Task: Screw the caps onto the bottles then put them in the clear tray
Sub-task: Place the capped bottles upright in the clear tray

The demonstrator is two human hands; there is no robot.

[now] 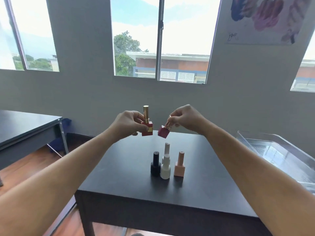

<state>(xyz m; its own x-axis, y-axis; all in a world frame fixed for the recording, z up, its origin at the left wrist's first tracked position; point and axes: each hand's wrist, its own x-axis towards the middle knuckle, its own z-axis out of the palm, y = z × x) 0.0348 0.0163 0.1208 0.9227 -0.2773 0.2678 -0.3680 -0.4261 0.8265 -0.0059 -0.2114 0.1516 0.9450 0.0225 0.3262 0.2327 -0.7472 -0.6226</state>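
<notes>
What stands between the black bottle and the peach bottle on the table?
The white bottle stands between them, a pale bottle just behind it; the head view shows this.

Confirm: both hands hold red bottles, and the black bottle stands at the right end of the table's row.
Wrong end: the head view shows the black bottle at the left end of the row on the table; the peach bottle is rightmost. The left hand and right hand each hold a red bottle.

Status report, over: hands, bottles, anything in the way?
Left hand grips red bottle, gold cap on. Right hand pinches maroon bottle by rose cap, tilted. Four capped bottles on table; clear tray right, nothing blocking.
</notes>
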